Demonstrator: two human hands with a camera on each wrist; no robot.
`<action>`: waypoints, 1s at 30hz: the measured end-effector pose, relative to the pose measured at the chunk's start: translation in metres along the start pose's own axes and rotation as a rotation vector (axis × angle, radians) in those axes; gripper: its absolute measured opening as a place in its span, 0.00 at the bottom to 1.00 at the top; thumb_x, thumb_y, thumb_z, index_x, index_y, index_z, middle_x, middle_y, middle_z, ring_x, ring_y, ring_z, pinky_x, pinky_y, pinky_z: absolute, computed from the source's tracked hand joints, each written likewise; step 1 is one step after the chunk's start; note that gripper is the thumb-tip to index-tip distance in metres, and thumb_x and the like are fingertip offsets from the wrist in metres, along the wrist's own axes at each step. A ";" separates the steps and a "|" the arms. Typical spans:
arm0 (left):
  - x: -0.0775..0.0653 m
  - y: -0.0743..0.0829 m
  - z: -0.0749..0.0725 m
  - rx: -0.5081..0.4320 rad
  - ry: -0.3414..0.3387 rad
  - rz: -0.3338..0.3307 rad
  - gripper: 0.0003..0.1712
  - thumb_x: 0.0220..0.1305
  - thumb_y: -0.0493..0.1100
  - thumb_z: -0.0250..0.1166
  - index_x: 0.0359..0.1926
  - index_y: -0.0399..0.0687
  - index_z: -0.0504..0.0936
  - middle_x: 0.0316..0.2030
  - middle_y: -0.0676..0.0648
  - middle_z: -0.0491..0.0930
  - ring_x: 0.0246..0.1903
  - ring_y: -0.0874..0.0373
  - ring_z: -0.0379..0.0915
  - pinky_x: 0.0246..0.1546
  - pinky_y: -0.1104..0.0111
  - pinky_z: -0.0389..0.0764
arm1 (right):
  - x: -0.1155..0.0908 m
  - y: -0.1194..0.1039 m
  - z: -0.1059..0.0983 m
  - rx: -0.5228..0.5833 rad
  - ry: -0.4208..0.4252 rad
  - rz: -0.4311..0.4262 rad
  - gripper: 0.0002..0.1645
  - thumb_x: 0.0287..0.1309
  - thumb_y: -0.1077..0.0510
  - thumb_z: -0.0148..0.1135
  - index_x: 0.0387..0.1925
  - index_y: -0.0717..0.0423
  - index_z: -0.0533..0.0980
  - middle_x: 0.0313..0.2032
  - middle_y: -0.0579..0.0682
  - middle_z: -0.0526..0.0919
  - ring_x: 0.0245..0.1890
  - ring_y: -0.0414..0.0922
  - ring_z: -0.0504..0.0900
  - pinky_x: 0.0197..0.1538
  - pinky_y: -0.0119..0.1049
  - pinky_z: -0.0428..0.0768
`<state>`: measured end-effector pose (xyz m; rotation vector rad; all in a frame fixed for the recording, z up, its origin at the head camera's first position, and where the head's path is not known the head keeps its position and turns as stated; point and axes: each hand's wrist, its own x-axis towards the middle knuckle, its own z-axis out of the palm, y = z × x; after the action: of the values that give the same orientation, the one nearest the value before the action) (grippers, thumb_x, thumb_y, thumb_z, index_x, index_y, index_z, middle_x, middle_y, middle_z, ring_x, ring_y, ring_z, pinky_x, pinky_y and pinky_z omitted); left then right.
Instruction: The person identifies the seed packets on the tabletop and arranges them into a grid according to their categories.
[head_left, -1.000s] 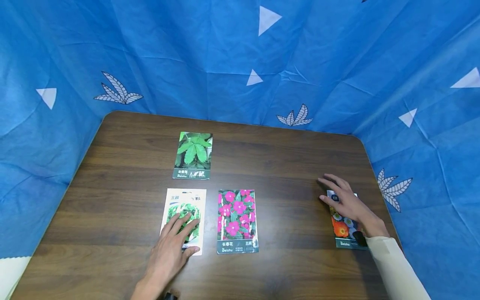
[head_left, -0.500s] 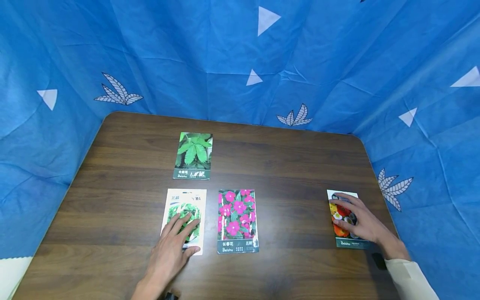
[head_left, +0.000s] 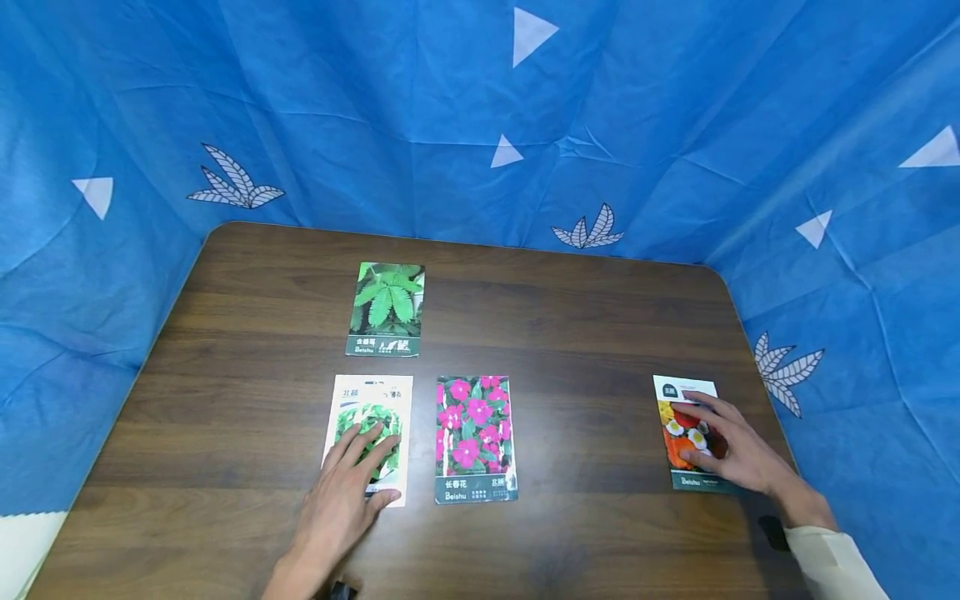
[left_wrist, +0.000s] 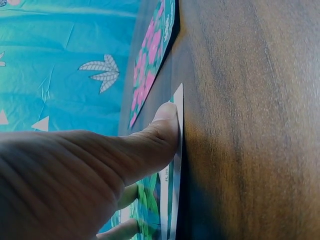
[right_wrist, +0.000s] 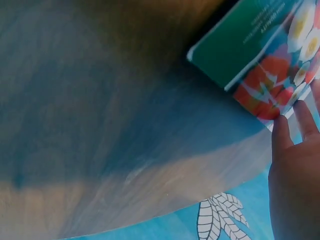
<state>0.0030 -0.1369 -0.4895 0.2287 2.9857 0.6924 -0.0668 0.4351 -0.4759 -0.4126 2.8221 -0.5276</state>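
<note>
My left hand [head_left: 330,508] lies palm down on a white seed packet [head_left: 397,400] with green leaves on it. Its fingers are spread and cover part of the leaf picture; in the left wrist view, the thumb [left_wrist: 162,132] presses near the packet's edge. At the table's right side, my right hand [head_left: 742,462] rests on a seed packet with orange and white flowers [head_left: 678,450]. Those fingers are loosely bent over its right half and hide part of it. In the right wrist view, fingertips touch this flower packet's [right_wrist: 267,85] side edge.
A seed packet with pink flowers [head_left: 475,433] lies just right of the white one. Farther back is a packet with a green fern-like leaf [head_left: 386,308]. A blue patterned cloth [head_left: 450,108] hangs around the brown wooden table [head_left: 570,333].
The right hand has drawn back to the right and nearer, from above the flower packet's top to its right half, uncovering its upper left. The left hand stays put.
</note>
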 end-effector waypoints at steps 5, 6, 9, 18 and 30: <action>0.001 0.000 0.000 0.003 -0.017 -0.005 0.42 0.40 0.54 0.76 0.61 0.60 0.72 0.65 0.48 0.67 0.68 0.44 0.52 0.59 0.41 0.67 | 0.001 0.002 0.005 -0.012 0.005 -0.023 0.45 0.43 0.49 0.74 0.65 0.40 0.64 0.67 0.55 0.57 0.60 0.58 0.57 0.51 0.64 0.66; 0.001 0.000 0.000 0.003 -0.020 -0.006 0.42 0.41 0.54 0.75 0.61 0.60 0.72 0.65 0.48 0.67 0.68 0.44 0.52 0.59 0.40 0.67 | 0.001 0.002 0.005 -0.013 0.006 -0.028 0.46 0.43 0.50 0.74 0.65 0.40 0.64 0.67 0.55 0.57 0.59 0.57 0.57 0.51 0.63 0.66; 0.001 0.000 -0.001 0.004 -0.024 -0.010 0.42 0.41 0.55 0.75 0.61 0.61 0.72 0.66 0.49 0.66 0.69 0.45 0.51 0.58 0.40 0.68 | 0.003 0.002 0.005 -0.019 0.014 -0.044 0.46 0.42 0.52 0.75 0.65 0.41 0.65 0.67 0.55 0.57 0.59 0.57 0.57 0.51 0.62 0.67; 0.001 0.001 0.000 -0.001 -0.013 -0.001 0.43 0.40 0.54 0.76 0.61 0.60 0.72 0.65 0.48 0.66 0.68 0.45 0.52 0.60 0.42 0.67 | 0.015 -0.002 0.002 -0.048 0.026 -0.072 0.45 0.43 0.49 0.74 0.64 0.42 0.66 0.67 0.55 0.58 0.59 0.57 0.57 0.50 0.62 0.68; 0.001 -0.002 0.001 0.000 0.010 0.030 0.43 0.40 0.54 0.76 0.61 0.58 0.72 0.65 0.47 0.67 0.68 0.43 0.53 0.65 0.48 0.62 | 0.031 -0.008 0.007 -0.040 0.018 -0.064 0.45 0.44 0.46 0.73 0.65 0.41 0.65 0.67 0.55 0.56 0.60 0.59 0.56 0.51 0.66 0.66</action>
<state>0.0016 -0.1381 -0.4912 0.2717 2.9978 0.6986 -0.0921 0.4156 -0.4846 -0.5104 2.8494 -0.4902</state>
